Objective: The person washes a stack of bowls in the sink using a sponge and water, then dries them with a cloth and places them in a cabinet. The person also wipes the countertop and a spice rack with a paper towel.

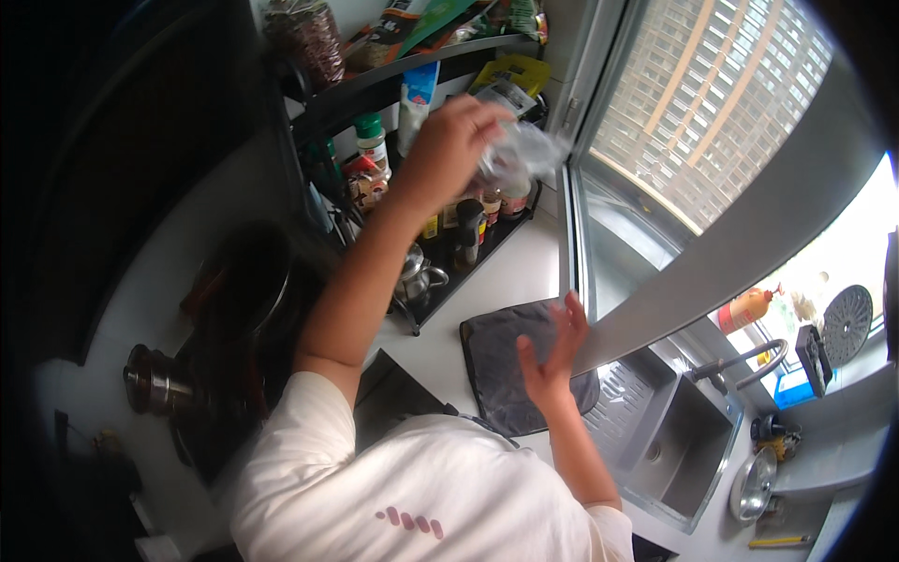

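My left hand (451, 148) is raised in front of the corner shelf, its fingers closed on a clear, crumpled plastic bag (526, 155). Motion blurs the bag, so I cannot make out what it holds, if anything. Lower and to the right, my right hand (551, 361) has its fingers spread and nothing in them. It hovers over a dark grey folded cloth or mat (498, 351) on the white counter; whether it touches the cloth, I cannot tell. Behind my left hand are a green-capped seasoning jar (372, 140) and a white-and-blue pouch (417, 103).
A black two-tier shelf (440, 304) carries several bottles, a dark-topped grinder (467, 234) and a steel pot (417, 274). An open window sash (693, 281) juts in at right above the steel sink (688, 450). Left lies a dark hob area with a pot (154, 382).
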Motion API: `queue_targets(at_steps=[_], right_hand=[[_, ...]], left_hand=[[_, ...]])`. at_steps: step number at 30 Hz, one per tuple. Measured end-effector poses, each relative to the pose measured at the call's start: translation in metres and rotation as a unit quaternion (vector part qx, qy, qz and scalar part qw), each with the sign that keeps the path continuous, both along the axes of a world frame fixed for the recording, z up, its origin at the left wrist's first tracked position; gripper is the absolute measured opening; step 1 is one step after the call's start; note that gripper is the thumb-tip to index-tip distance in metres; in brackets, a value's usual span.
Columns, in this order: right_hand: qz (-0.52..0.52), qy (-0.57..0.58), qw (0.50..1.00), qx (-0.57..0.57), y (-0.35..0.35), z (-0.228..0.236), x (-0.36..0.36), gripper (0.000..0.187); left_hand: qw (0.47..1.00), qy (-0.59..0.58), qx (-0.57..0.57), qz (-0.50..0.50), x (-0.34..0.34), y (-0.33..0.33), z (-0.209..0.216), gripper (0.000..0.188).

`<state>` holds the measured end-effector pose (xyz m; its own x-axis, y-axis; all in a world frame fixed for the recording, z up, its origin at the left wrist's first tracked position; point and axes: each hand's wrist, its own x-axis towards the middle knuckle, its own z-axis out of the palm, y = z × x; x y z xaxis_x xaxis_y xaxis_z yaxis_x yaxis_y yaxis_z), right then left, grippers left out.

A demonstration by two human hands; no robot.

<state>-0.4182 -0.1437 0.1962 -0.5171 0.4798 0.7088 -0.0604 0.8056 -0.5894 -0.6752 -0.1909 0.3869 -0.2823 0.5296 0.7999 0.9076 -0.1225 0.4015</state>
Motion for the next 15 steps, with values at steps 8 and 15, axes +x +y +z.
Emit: queue_targets(at_steps=[8,15], right_hand=[[0.118,0.128,0.896,-0.408,0.024,-0.028,-0.039,0.040],[0.124,0.100,0.874,-0.459,0.017,-0.058,-0.031,0.019]], left_hand=[[0.970,-0.154,-0.122,-0.140,0.055,-0.040,-0.126,0.014],[0.938,-0.277,-0.157,-0.139,0.055,-0.062,-0.175,0.018]])
